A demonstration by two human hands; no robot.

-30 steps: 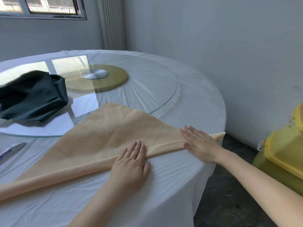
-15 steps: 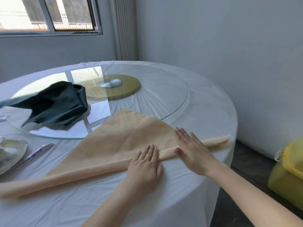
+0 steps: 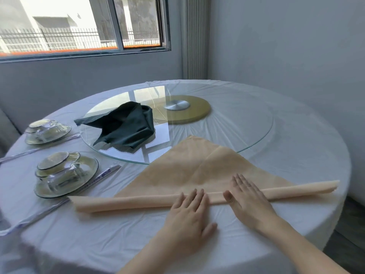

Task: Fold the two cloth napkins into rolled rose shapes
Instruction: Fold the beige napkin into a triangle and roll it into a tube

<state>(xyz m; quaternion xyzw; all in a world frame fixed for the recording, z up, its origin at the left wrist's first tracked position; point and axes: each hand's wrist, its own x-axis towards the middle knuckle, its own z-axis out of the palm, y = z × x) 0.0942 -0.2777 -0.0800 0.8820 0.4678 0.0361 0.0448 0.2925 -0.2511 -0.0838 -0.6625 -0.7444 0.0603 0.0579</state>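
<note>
Both the left hand (image 3: 189,212) and right hand (image 3: 247,196) lie flat-fingered on the tan napkin (image 3: 197,169), rolling its long edge (green napkin (image 3: 126,129) untouched); next, likely another even roll toward the point.

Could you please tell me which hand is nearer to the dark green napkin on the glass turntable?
Left. The left hand rests on the beige roll, below and right of the dark green napkin; the right hand lies farther right along the roll.

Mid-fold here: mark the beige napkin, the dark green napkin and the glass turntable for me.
beige napkin (image 3: 197,167), head view, flat triangular part above the rolled edge.
dark green napkin (image 3: 126,125), head view, middle of the crumpled cloth.
glass turntable (image 3: 246,123), head view, bare glass right of the hub.
</note>
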